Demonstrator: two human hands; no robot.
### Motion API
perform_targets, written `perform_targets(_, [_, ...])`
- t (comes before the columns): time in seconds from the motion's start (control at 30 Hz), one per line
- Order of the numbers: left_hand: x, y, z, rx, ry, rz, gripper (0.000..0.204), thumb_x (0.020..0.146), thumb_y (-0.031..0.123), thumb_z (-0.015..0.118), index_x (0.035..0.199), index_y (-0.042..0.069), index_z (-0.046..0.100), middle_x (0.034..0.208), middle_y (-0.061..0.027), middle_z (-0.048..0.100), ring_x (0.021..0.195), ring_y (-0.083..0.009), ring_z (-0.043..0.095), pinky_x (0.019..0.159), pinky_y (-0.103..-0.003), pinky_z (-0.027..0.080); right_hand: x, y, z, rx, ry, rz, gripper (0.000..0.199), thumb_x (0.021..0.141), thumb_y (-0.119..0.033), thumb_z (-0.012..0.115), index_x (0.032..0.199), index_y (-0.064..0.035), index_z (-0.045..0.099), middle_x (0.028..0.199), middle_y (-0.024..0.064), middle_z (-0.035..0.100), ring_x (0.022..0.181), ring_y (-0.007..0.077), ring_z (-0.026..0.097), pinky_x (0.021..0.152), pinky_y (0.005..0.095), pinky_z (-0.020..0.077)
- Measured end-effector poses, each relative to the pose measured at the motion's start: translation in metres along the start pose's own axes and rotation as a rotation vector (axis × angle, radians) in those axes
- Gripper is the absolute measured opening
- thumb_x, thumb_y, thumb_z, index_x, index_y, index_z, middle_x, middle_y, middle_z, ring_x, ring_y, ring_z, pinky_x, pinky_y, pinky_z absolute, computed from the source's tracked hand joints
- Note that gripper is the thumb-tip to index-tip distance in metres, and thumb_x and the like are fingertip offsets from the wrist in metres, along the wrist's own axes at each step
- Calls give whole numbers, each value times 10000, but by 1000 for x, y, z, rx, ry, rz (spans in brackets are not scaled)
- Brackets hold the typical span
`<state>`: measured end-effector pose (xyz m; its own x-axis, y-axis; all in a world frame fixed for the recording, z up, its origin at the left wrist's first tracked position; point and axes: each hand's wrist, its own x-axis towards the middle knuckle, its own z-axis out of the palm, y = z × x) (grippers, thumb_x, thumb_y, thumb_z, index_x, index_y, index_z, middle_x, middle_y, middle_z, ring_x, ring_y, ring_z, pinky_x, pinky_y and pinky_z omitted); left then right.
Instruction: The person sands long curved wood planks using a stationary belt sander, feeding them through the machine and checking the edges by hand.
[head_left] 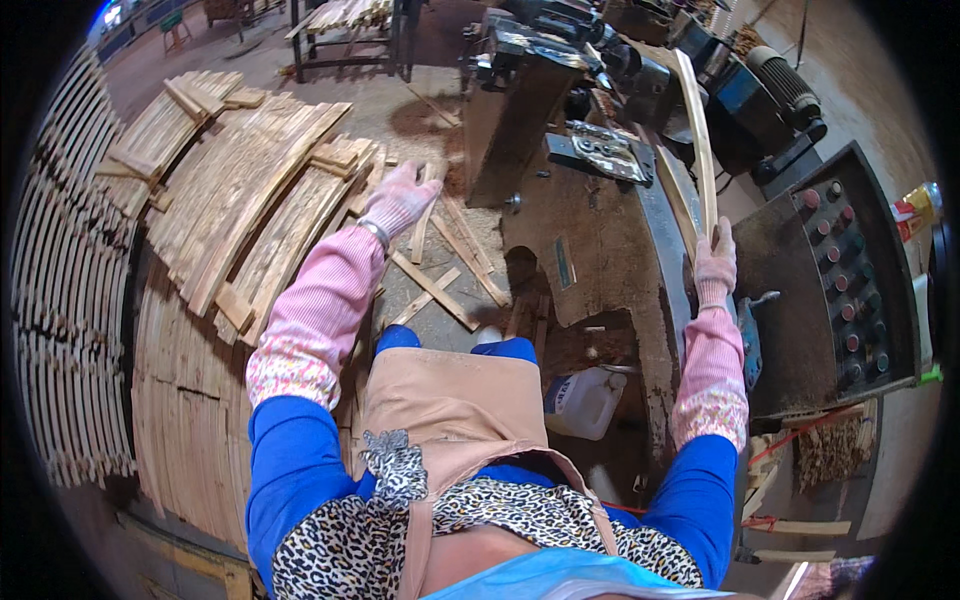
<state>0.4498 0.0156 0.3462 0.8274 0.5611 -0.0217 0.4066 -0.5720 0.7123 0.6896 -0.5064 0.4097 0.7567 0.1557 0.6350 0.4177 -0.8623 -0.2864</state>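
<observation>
Light-blue cloth (570,578) lies nearest, then a tan apron (450,395). The right hand (716,255) closes its fingers on a long wooden strip (697,130) by the table (612,215); the left hand (403,195), beyond, parts its fingers loosely near stacked slats (235,185), contact unclear.

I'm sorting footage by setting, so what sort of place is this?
Probably a woodworking workshop: stacked wooden strips fill the left side, the right hand holds a long wooden strip, and a control panel with rows of buttons stands at the right.
</observation>
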Motion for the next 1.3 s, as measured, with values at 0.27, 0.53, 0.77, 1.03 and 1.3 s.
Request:
perform_targets(0.27, [12,-145,-111,685,374,74,342,827,190,675,1149,76,659,1137,-209,690,1150,-399,637,956,-491,528,-74,-1,-64,-72,-212,27,493,956,-313,649,1430,-196,580,1269,181,646,1163,371,614,1005,461,498])
perform_targets(0.53, [-1,-249,-147,907,228,-245,770,804,132,676,1524,133,403,1503,-154,476,1410,-327,457,1150,-429,406,-232,29,-218,-188,-202,94,445,848,-173,761,1287,-135,689,1232,144,675,1133,335,625,1004,442,501])
perform_targets(0.77, [-21,-166,-158,769,166,-297,473,796,117,653,1267,86,631,1267,-209,661,1217,-391,619,1021,-468,511,-117,10,-110,-204,-23,-154,347,858,-229,758,1192,-137,738,1055,136,716,1003,338,659,899,451,531])
perform_targets(1.03, [-16,-32,-122,-745,194,-175,234,807,150,713,986,18,643,840,-80,632,710,-194,619,645,-340,542,-9,-34,-2,-333,-60,-291,334,941,-386,656,1180,-169,741,917,124,712,937,356,667,827,487,533])
perform_targets(1.3, [-34,193,53,-1392,-51,179,320,955,237,699,1210,58,626,924,-23,644,840,-129,620,742,-313,530,-95,-226,-41,839,-630,-82,791,875,-206,789,1564,-102,417,1482,160,543,1382,241,498,1162,357,382])
